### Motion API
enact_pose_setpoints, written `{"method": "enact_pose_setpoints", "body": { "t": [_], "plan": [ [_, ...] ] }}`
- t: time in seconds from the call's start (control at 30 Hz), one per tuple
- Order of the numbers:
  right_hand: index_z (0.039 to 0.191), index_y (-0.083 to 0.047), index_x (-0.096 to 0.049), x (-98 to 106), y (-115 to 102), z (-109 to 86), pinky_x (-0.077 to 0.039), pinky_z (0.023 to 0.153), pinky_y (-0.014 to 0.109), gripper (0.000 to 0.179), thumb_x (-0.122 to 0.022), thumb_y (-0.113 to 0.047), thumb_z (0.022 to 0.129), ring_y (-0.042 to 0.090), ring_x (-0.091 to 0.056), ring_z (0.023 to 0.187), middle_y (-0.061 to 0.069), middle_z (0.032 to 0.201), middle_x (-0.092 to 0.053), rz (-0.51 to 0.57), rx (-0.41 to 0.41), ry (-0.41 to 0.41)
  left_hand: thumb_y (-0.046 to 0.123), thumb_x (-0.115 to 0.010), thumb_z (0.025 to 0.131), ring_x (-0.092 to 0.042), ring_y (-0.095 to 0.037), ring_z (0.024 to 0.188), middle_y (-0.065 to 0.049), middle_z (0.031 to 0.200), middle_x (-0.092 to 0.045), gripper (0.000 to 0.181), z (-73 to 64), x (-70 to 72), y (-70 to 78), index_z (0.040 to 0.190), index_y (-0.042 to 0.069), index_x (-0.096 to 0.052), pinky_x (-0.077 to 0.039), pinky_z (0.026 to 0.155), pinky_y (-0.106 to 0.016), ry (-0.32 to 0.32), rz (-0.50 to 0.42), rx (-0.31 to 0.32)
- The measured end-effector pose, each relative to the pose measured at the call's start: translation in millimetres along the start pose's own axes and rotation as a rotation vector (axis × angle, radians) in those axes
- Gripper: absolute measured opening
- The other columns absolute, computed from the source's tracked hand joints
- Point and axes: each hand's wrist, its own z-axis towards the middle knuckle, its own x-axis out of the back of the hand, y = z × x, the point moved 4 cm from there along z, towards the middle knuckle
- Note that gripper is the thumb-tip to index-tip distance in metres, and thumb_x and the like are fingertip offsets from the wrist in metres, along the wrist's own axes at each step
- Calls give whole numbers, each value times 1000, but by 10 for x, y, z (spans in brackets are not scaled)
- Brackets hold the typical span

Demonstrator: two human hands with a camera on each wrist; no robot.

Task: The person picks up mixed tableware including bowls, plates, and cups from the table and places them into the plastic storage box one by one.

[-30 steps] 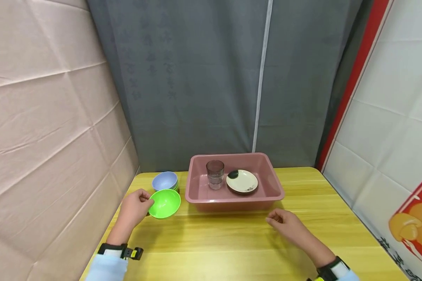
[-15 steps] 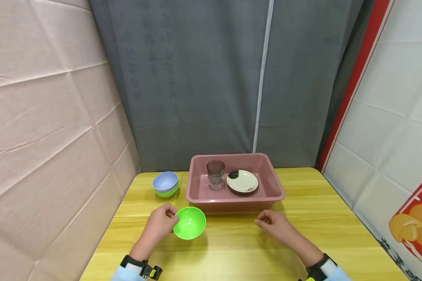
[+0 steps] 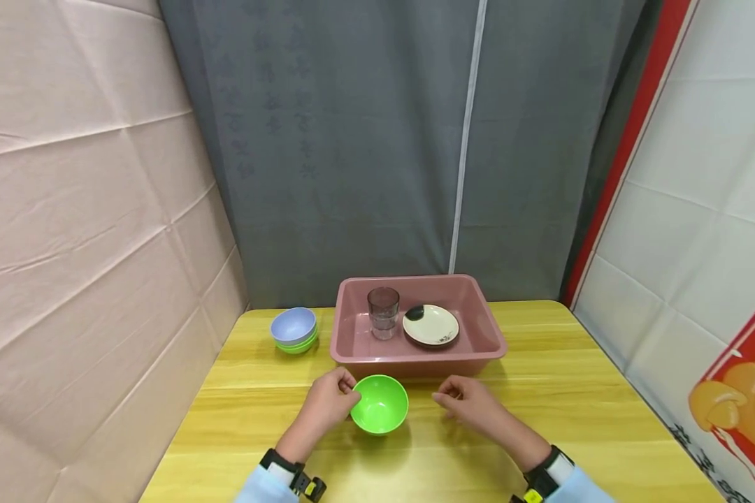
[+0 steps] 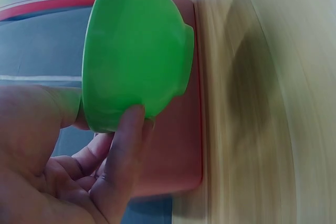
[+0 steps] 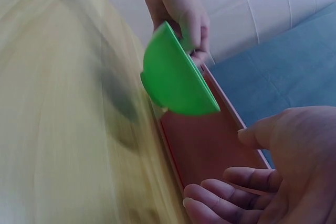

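My left hand point(image 3: 331, 399) pinches the rim of a bright green bowl point(image 3: 380, 405), thumb on the inner side and fingers beneath, as the left wrist view shows. The bowl point(image 4: 136, 56) hangs above the table, its shadow lying apart from it on the wood. To the bowl's right is my right hand point(image 3: 468, 403), which holds nothing; its fingers point(image 5: 220, 198) are loosely bent with the thumb apart, a short gap from the bowl's free rim. Both hands are in front of the pink basin point(image 3: 415, 367).
In the basin stand a clear drinking glass point(image 3: 384, 314) and a white plate point(image 3: 430, 325) with a dark patch, on something dark. Left of it, a blue bowl point(image 3: 293, 325) is stacked on green bowls point(image 3: 298, 346). A grey curtain point(image 3: 352, 154) hangs behind the wooden table point(image 3: 226, 426).
My left hand has carried the green bowl rightward and nearer from beside the stack to the front of the basin. My right hand has shifted left toward it.
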Motion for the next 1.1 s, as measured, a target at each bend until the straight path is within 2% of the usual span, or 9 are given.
{"method": "enact_pose_setpoints", "body": {
  "t": [0.2,0.37,0.6,0.8,0.97,1.1],
  "plan": [
    [106,-4,-71,-163,-44,47,-65,64,48,22,-78,-25,105,36,-79,82,8,90,-69,79,-1,-5,7,-77,88,-59,-16,77,-1,85,-63,13,46,-124,61,96,9,-67,-51,64,-30,8,16,-32],
    [107,0,-71,-243,-34,58,-66,64,52,24,-77,-24,105,37,-79,79,14,92,-71,122,-14,-2,7,-77,86,-59,-14,78,2,84,-63,14,54,-271,121,97,9,-67,-53,68,-30,11,20,-58],
    [109,4,-70,-255,-16,66,-66,62,52,23,-77,-18,104,35,-75,74,13,89,-67,168,-45,17,5,-78,85,-59,-14,79,1,85,-62,17,28,-400,208,97,7,-67,-52,70,-30,28,10,-64],
    [107,6,-69,-243,-4,72,-67,66,51,19,-77,-11,102,28,-71,72,11,87,-64,204,-66,61,4,-78,85,-59,-14,78,1,85,-63,17,26,-460,238,98,8,-67,-52,69,-30,39,-10,-60],
    [106,5,-70,-225,8,78,-67,68,43,16,-79,-6,98,21,-68,76,9,87,-66,156,-66,104,6,-79,87,-59,-14,77,1,86,-63,17,34,-525,220,98,9,-67,-52,68,-29,41,-39,-52],
    [106,7,-72,-219,-1,73,-66,65,40,16,-79,-3,95,19,-67,75,9,86,-69,130,-57,99,8,-79,88,-59,-13,76,2,87,-63,17,21,-580,198,99,11,-67,-51,69,-29,38,-51,-44]
  ]
}}
